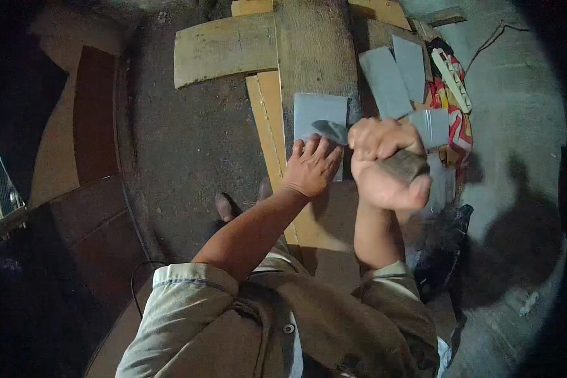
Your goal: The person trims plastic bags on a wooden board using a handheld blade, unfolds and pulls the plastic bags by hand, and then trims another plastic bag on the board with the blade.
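Note:
A pale grey rectangular sheet (318, 107) lies on a worn wooden board (315, 50). My left hand (312, 169) rests on the sheet's near part, palm down with the fingers spread. Just to the right, my right hand (390, 165) is raised with its fingers wrapped round a dark object (404, 165), whose full shape is hidden. A dark grey, blade-like shape (331, 131) shows over the sheet between the two hands; whether it joins the held object cannot be made out.
More pale sheets (385, 82) lie right of the board, near a white power strip (452, 80) and a red and yellow patterned cloth (463, 129). A curved wooden piece (223, 50) crosses at the upper left. Brown panels (94, 116) stand at the far left.

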### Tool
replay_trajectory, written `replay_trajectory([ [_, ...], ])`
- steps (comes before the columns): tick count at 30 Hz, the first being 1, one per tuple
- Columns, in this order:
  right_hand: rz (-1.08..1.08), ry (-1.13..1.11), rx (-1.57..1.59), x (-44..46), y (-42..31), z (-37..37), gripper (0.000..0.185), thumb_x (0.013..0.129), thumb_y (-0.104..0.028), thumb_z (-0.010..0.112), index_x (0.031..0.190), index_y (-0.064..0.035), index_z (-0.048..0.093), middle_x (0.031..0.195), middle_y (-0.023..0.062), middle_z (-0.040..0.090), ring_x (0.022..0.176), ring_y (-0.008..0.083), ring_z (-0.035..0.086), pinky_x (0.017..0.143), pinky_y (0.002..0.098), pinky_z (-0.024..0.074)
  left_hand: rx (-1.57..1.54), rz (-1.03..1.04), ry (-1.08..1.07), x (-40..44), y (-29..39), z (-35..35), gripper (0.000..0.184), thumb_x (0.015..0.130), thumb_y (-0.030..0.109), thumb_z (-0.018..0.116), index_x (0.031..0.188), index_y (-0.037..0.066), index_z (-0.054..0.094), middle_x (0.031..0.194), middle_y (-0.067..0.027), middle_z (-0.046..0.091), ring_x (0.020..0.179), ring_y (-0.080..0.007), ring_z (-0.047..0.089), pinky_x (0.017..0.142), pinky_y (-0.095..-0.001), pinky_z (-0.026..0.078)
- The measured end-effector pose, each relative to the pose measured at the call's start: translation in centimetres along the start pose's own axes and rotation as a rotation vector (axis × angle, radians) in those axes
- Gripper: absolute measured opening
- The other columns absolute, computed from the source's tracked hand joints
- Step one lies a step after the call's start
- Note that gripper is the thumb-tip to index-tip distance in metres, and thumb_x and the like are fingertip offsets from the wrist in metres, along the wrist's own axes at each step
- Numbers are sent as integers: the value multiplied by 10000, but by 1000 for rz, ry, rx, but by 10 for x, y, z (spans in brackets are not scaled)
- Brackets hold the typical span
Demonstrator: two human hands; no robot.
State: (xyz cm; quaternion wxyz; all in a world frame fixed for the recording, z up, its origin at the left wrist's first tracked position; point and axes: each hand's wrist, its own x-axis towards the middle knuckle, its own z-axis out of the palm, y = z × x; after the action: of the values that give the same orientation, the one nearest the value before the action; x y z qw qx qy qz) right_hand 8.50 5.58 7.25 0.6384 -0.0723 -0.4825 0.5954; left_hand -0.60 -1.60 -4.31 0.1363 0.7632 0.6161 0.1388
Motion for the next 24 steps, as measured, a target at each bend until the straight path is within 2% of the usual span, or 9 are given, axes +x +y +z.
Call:
replay_trajectory([
  [3, 15, -44, 46, -1, 6, 15, 704, 741, -698, 593, 753, -7, 459, 688, 102, 466, 636, 204, 429, 600, 346, 363, 5, -2, -19, 0, -4, 7, 396, 880, 294, 484, 1243, 144, 530, 1158, -113, 495, 1200, -308, 398, 976, -496, 284],
  [5, 20, -74, -50, -2, 19, 14, 657, 788, -678, 518, 805, -25, 448, 690, 83, 431, 625, 198, 407, 590, 354, 346, -32, 24, 17, 0, -6, 10, 391, 869, 296, 492, 1222, 133, 537, 1142, -114, 505, 1185, -312, 411, 968, -493, 289],
  [10, 90, -50, -46, 3, 13, 2, 635, 789, -648, 539, 812, -19, 453, 711, 90, 439, 627, 197, 408, 596, 357, 341, -42, 32, 146, 2, -4, 8, 399, 880, 301, 482, 1246, 148, 523, 1210, -132, 480, 1187, -318, 418, 964, -491, 304],
  [11, -23, -74, -60, 3, 8, 7, 604, 803, -623, 529, 800, -25, 445, 702, 93, 443, 609, 198, 410, 584, 350, 342, -41, 30, 149, 3, -6, 11, 399, 880, 301, 482, 1246, 148, 523, 1210, -132, 480, 1187, -318, 418, 964, -491, 304],
  [13, -41, -67, -63, 4, -1, 12, 610, 794, -633, 529, 777, -30, 436, 682, 88, 446, 604, 198, 413, 589, 345, 345, -14, 30, 112, 1, -5, 7, 404, 876, 299, 494, 1253, 156, 524, 1247, -134, 471, 1192, -320, 417, 970, -487, 301],
  [15, 82, -24, -197, 3, 8, -4, 621, 794, -650, 512, 761, -34, 433, 659, 86, 446, 587, 195, 413, 585, 344, 350, -17, 16, 30, 3, -2, 6, 400, 873, 293, 505, 1247, 154, 532, 1278, -136, 463, 1191, -320, 420, 969, -482, 302],
  [17, 55, 13, -176, 5, 4, -12, 623, 801, -652, 490, 759, -32, 435, 653, 86, 444, 571, 192, 408, 581, 344, 347, -6, 8, 82, 4, -2, 5, 388, 872, 294, 509, 1232, 153, 542, 1273, -133, 466, 1188, -318, 421, 961, -484, 309],
  [20, -66, -95, -31, 10, -1, -20, 609, 802, -598, 572, 772, 1, 465, 685, 96, 457, 622, 191, 431, 594, 324, 356, 17, 1, 101, 6, -2, 5, 363, 875, 308, 498, 1211, 172, 529, 1224, -106, 483, 1173, -303, 415, 950, -459, 293],
  [24, -11, 12, -156, 7, -5, -31, 681, 769, -679, 572, 777, -6, 473, 667, 88, 461, 597, 191, 430, 569, 317, 351, -83, -24, 101, 8, 3, 1, 359, 887, 299, 502, 1209, 145, 550, 1230, -121, 478, 1168, -309, 427, 954, -484, 313],
])
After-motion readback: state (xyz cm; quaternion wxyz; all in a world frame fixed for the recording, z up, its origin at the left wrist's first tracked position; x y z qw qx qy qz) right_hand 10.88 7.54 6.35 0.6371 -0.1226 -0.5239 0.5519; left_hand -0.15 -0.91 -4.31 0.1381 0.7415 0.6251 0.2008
